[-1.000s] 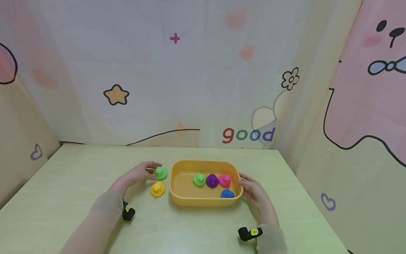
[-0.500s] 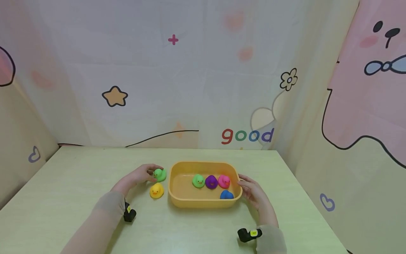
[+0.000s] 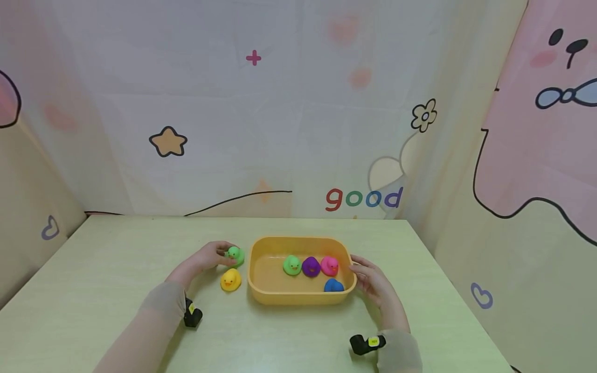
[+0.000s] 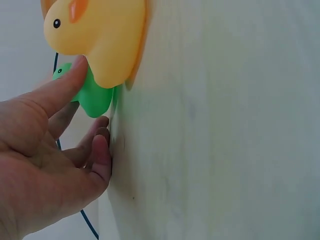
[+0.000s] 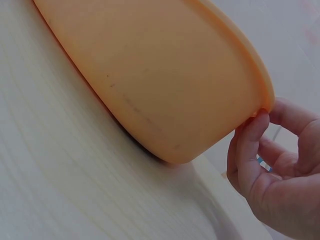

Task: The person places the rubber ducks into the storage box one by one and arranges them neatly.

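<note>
In the head view my left hand point(image 3: 212, 255) has its thumb and fingers around a green rubber duck point(image 3: 237, 256) on the table, left of a yellow plastic basin point(image 3: 298, 298). The left wrist view shows the thumb point(image 4: 70, 82) against the green duck point(image 4: 97, 97), partly hidden behind a yellow rubber duck point(image 4: 115, 35). That yellow duck point(image 3: 230, 280) sits just nearer to me, apart from the basin. My right hand point(image 3: 373, 280) grips the basin's right end; in the right wrist view its fingers point(image 5: 250, 145) pinch the basin's rim point(image 5: 260, 75).
Inside the basin lie a green duck point(image 3: 292, 266), a purple duck point(image 3: 311, 267), a pink duck point(image 3: 329, 266) and a blue one point(image 3: 333, 285), partly hidden by the front wall. The pale table point(image 3: 280, 342) meets a printed cloth backdrop point(image 3: 224, 114) behind.
The left hand has closed its thumb and fingers in on the green duck, moving slightly right. The right hand keeps its place at the basin; the head view has shifted a little.
</note>
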`<act>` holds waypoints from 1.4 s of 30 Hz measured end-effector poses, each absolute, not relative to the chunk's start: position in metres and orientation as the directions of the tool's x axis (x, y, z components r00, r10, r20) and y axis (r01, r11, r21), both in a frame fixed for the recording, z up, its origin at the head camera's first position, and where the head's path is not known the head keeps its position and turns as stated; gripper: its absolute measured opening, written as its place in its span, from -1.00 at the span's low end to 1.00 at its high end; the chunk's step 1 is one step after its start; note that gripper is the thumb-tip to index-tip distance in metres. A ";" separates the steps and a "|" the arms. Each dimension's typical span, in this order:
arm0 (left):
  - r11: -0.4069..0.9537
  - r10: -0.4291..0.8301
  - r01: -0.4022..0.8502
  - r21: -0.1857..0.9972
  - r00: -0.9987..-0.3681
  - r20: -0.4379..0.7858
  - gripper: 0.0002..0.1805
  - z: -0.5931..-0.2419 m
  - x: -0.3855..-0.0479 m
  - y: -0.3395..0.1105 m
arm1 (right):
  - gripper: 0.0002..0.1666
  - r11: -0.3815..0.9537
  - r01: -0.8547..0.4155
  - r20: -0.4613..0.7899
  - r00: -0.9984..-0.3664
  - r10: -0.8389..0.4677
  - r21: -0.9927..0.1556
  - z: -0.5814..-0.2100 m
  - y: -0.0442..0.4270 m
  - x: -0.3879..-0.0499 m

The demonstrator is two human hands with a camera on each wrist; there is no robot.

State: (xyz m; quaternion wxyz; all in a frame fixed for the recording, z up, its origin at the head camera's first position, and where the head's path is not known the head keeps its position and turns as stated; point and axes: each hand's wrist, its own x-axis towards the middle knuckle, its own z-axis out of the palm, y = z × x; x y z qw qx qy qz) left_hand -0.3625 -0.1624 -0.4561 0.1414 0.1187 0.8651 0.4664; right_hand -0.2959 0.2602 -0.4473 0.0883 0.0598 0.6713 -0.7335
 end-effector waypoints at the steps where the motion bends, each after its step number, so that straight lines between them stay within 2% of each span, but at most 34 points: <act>1: 0.538 0.332 0.068 0.840 -0.933 -0.137 -0.41 -0.456 -0.362 -0.163 | -0.30 -0.084 0.210 -0.206 -0.977 -0.049 -0.974 -0.447 0.260 -0.296; 20: 0.454 0.173 -0.087 0.886 -0.967 -0.184 -0.36 -0.441 -0.351 -0.167 | -0.31 -0.090 0.187 -0.182 -0.981 -0.059 -0.978 -0.446 0.262 -0.296; 31: 0.300 0.247 -0.089 0.950 -0.954 -0.168 -0.28 -0.430 -0.339 -0.172 | -0.32 -0.080 0.187 -0.184 -0.982 -0.045 -0.979 -0.448 0.261 -0.297; 42: 0.240 0.212 -0.063 0.969 -0.970 -0.116 -0.25 -0.418 -0.333 -0.167 | -0.32 -0.076 0.197 -0.194 -0.980 -0.042 -0.977 -0.447 0.259 -0.296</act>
